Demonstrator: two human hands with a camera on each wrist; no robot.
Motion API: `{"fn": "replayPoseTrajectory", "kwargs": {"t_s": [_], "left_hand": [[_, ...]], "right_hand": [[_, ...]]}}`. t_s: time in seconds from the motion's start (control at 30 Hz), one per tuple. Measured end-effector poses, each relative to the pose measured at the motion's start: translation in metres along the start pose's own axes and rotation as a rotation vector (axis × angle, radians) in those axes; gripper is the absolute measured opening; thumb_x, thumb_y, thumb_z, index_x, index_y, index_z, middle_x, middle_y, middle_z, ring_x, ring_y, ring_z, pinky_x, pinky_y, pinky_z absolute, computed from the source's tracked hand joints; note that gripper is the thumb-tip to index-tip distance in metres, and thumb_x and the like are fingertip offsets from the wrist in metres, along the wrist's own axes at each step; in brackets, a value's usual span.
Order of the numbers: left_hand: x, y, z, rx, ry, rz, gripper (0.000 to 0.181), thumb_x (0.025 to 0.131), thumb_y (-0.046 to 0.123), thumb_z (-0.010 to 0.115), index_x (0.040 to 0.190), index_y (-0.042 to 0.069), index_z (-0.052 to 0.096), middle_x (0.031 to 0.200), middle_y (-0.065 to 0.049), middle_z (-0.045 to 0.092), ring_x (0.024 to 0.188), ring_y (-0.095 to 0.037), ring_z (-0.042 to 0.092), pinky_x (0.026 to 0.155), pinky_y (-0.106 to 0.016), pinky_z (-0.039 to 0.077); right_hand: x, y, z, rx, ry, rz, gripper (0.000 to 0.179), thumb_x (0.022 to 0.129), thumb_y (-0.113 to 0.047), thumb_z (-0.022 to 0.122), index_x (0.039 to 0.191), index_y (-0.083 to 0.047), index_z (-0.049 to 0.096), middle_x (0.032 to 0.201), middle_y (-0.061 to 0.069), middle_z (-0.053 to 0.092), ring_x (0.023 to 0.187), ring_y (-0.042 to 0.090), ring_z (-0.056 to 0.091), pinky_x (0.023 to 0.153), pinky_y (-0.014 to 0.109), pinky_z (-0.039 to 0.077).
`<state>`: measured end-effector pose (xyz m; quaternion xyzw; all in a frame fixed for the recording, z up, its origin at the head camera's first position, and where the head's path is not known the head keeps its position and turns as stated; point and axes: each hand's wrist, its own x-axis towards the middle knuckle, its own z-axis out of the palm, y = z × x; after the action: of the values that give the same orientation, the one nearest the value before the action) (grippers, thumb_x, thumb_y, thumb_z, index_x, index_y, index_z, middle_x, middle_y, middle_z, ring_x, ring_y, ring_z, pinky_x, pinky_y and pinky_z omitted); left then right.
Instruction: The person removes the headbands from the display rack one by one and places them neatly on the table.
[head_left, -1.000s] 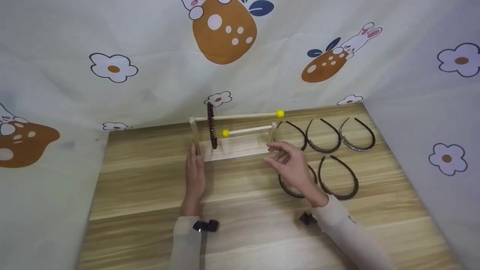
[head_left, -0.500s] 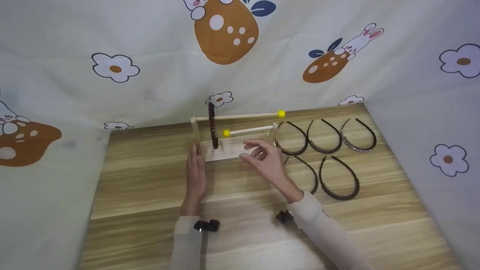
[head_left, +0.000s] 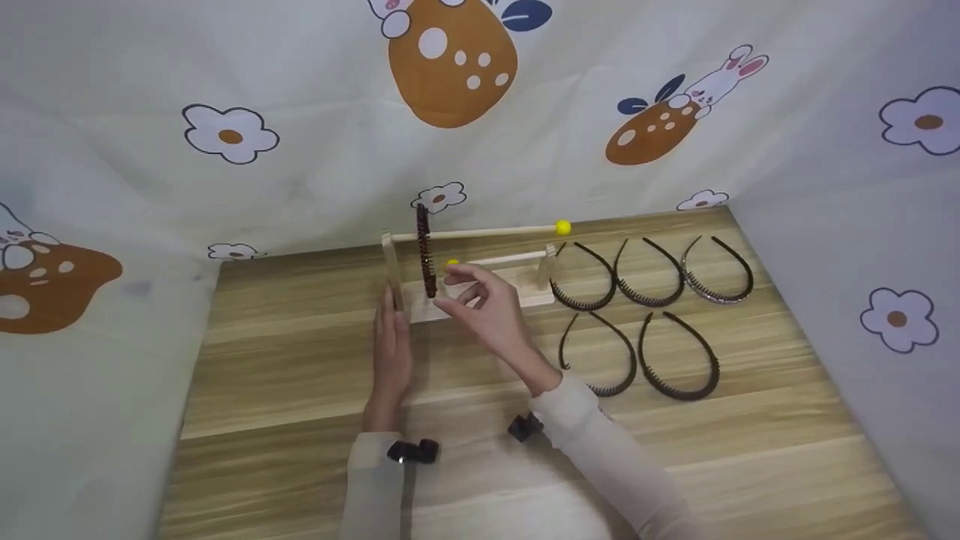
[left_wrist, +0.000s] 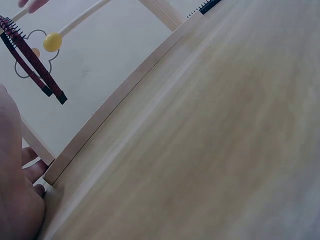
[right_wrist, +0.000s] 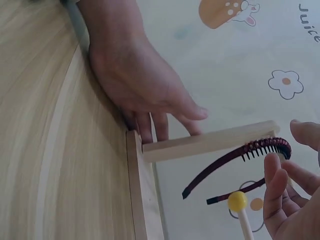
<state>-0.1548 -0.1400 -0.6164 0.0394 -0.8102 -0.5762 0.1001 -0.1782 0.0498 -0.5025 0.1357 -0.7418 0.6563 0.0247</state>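
Note:
A wooden stand with two rods tipped by yellow balls stands near the back of the table. On its upper rod hangs a dark red toothed headband, whose two ends point down in the left wrist view. My left hand rests flat against the stand's left post, fingers extended. Just right of the headband is my right hand, thumb and fingers bent and spread apart with nothing between them. It covers part of the lower rod in the head view. The right wrist view shows its fingertips close to the headband's teeth.
Several dark headbands lie in two rows on the wood-grain table, right of the stand. A printed cloth wall rises right behind the stand, and another stands along the right side.
My right hand has moved left from the stand's right post, across its front, to beside the hanging headband. My left hand and the headband have stayed in place.

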Motion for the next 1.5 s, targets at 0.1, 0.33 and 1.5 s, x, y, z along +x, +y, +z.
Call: {"fn": "replayPoseTrajectory", "kwargs": {"t_s": [0.1, 0.33, 1.5], "left_hand": [[-0.001, 0.0, 0.0, -0.003, -0.009, -0.018, 0.066, 0.122, 0.049, 0.026, 0.18, 0.02, 0.016, 0.183, -0.018, 0.02, 0.166, -0.046, 0.022, 0.131, -0.074, 0.019], [-0.001, -0.001, 0.001, 0.007, -0.005, -0.028, 0.069, 0.121, 0.051, 0.025, 0.18, 0.016, 0.017, 0.183, -0.02, 0.02, 0.166, -0.047, 0.022, 0.131, -0.073, 0.019], [0.002, -0.001, 0.0, -0.014, 0.01, 0.019, 0.061, 0.123, 0.033, 0.03, 0.179, 0.01, 0.019, 0.184, -0.018, 0.02, 0.168, -0.044, 0.019, 0.133, -0.071, 0.016]], "right_hand": [[0.006, 0.0, 0.008, 0.002, 0.002, 0.002, 0.049, 0.092, -0.012, 0.092, 0.136, 0.002, 0.074, 0.12, 0.02, 0.08, 0.077, 0.008, 0.07, 0.062, 0.021, 0.057], [0.012, 0.005, 0.02, 0.019, 0.011, 0.005, 0.048, 0.093, -0.005, 0.089, 0.136, 0.005, 0.072, 0.118, 0.02, 0.081, 0.075, 0.009, 0.07, 0.06, 0.02, 0.056], [0.015, 0.008, 0.026, -0.018, 0.005, -0.119, 0.036, 0.096, 0.007, 0.08, 0.131, 0.01, 0.071, 0.105, 0.021, 0.079, 0.082, 0.02, 0.073, 0.067, 0.024, 0.06]]}}
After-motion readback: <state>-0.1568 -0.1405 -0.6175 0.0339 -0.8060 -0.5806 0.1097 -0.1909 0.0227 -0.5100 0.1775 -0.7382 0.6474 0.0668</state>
